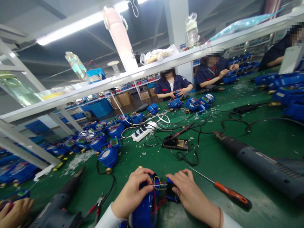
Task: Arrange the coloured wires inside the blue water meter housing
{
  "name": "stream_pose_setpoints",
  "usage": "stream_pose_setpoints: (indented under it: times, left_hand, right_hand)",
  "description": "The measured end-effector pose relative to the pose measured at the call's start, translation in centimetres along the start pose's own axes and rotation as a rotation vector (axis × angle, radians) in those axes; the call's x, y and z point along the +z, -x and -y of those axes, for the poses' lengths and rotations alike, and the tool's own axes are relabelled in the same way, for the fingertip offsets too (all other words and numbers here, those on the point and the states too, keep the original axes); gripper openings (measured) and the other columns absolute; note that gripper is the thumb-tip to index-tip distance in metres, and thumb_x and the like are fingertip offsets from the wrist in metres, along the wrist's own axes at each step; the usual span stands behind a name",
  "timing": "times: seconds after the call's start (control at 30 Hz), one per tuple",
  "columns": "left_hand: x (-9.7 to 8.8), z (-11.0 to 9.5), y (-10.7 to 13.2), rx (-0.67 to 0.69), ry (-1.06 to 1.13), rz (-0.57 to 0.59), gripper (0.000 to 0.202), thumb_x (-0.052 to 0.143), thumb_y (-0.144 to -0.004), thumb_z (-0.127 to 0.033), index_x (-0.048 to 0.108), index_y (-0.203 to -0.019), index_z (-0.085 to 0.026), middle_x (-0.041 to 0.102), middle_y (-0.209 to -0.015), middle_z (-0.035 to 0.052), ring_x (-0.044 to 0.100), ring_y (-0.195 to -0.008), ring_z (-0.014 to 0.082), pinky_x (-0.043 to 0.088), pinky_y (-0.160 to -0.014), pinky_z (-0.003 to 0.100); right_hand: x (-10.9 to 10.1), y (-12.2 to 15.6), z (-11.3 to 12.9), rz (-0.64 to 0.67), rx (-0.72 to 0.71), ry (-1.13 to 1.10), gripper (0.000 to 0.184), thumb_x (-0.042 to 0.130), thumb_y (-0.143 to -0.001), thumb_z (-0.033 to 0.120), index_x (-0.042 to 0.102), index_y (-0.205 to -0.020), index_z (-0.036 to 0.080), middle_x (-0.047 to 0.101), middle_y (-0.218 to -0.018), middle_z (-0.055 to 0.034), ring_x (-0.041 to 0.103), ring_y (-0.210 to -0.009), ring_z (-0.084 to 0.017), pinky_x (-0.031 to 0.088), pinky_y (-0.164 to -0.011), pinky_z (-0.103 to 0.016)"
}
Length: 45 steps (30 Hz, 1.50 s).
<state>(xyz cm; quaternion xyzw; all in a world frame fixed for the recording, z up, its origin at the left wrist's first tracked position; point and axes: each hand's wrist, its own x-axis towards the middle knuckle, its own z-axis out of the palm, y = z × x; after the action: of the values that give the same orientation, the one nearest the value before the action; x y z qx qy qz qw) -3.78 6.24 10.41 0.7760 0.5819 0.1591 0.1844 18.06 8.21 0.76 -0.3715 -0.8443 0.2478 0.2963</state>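
Note:
My left hand (132, 193) is closed on the blue body of a water meter (143, 212) at the table's near edge. Thumb and fingers pinch its upper rim. My right hand (187, 191) grips a small blue and black module (171, 192) just right of that body. Thin coloured wires (158, 185) run between the two parts, between my fingertips. Both hands rest low over the green table (213, 158).
An orange-handled screwdriver (231, 193) lies right of my right hand. Electric drivers lie at right (266, 166) and lower left (59, 205). A soldering iron stand (175, 143), power strip (143, 131), cables and several blue meters (104, 142) fill the middle. Co-workers sit across; another person's hand (14, 212) shows lower left.

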Motion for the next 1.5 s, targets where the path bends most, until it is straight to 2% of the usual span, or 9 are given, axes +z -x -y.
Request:
stream_pose_setpoints:
  times: [0.07,0.2,0.37,0.53,0.73,0.83,0.93,1.13,1.5]
  left_hand:
    - [0.0,-0.9,0.4,0.017,-0.025,0.007,0.010,0.060,-0.079,-0.018,0.064,-0.088,-0.021,0.066,-0.119,0.0082,0.055,-0.117,0.0259,0.036,-0.106,0.049]
    - [1.2,-3.5,0.0,0.110,-0.211,0.085,0.048,0.067,-0.074,-0.023,0.052,-0.120,-0.024,0.059,-0.132,0.0077,0.045,-0.129,0.0276,0.019,-0.113,0.057]
    - [3.3,-4.6,-2.4,0.131,-0.436,0.183,0.029,0.051,-0.082,-0.007,0.058,-0.109,-0.017,0.070,-0.106,0.0103,0.058,-0.109,0.0267,0.011,-0.110,0.064]
    - [1.0,-3.3,-4.1,0.099,-0.396,0.284,0.022,0.049,-0.081,-0.004,0.064,-0.073,-0.019,0.072,-0.082,0.0054,0.060,-0.101,0.0250,0.014,-0.107,0.063]
    - [-1.5,-0.9,-5.5,0.039,-0.118,0.503,0.009,0.058,-0.085,-0.017,0.064,-0.082,-0.022,0.075,-0.099,-0.0026,0.063,-0.101,0.0158,0.024,-0.111,0.049]
    - [-0.9,-0.1,-6.2,-0.004,-0.066,0.542,0.017,0.051,-0.093,-0.026,0.063,-0.087,-0.016,0.071,-0.077,-0.0018,0.067,-0.078,0.0151,0.048,-0.090,0.040]
    - [-0.1,-0.1,-6.7,-0.045,-0.106,0.499,0.024,0.051,-0.095,-0.032,0.063,-0.086,-0.013,0.065,-0.068,-0.0026,0.065,-0.065,0.0135,0.054,-0.068,0.032]
    - [1.2,-0.9,-8.5,-0.049,-0.292,0.380,0.017,0.060,-0.089,-0.031,0.065,-0.087,-0.014,0.067,-0.103,0.0055,0.058,-0.109,0.0234,0.043,-0.098,0.050]
    - [3.4,4.6,-13.0,0.022,0.146,0.839,0.020,0.056,-0.092,-0.032,0.062,-0.097,-0.013,0.066,-0.088,0.0018,0.064,-0.073,0.0134,0.055,-0.067,0.031]
  right_hand:
    - [0.1,-0.1,-0.2,-0.016,0.007,-0.017,0.041,0.048,-0.085,0.002,0.051,-0.121,0.022,0.059,-0.099,-0.0024,0.049,-0.096,-0.019,0.021,-0.096,-0.043]
    - [0.1,0.0,-0.3,-0.041,0.014,-0.041,0.041,0.048,-0.083,0.000,0.053,-0.118,0.022,0.059,-0.096,-0.0020,0.049,-0.095,-0.019,0.021,-0.096,-0.042]
    - [0.1,0.2,-0.2,-0.051,0.026,-0.050,0.046,0.047,-0.078,-0.002,0.054,-0.116,0.023,0.060,-0.096,-0.0020,0.050,-0.094,-0.018,0.021,-0.095,-0.041]
    - [0.3,0.1,-0.3,-0.059,0.027,-0.044,0.037,0.048,-0.083,0.003,0.055,-0.113,0.022,0.059,-0.093,-0.0028,0.049,-0.092,-0.019,0.021,-0.093,-0.041]
    - [0.1,0.3,-0.3,-0.052,0.021,-0.047,0.032,0.049,-0.082,0.004,0.055,-0.107,0.023,0.057,-0.090,-0.0008,0.048,-0.090,-0.018,0.022,-0.090,-0.039]
    - [0.2,0.4,-0.5,-0.047,0.011,-0.037,0.033,0.047,-0.082,0.003,0.055,-0.106,0.024,0.057,-0.089,-0.0003,0.047,-0.089,-0.017,0.021,-0.091,-0.039]
    - [0.5,0.4,-0.7,-0.045,0.010,-0.017,0.034,0.047,-0.082,0.003,0.054,-0.108,0.024,0.057,-0.090,-0.0006,0.046,-0.090,-0.018,0.021,-0.092,-0.040]
    - [0.7,0.3,-0.9,0.000,-0.020,0.008,0.033,0.047,-0.081,0.004,0.054,-0.106,0.024,0.056,-0.091,-0.0004,0.046,-0.091,-0.017,0.022,-0.092,-0.040]
    - [-0.1,0.0,-0.8,0.058,0.000,-0.003,0.026,0.048,-0.083,0.005,0.054,-0.100,0.023,0.056,-0.090,0.0012,0.047,-0.092,-0.017,0.024,-0.093,-0.038]
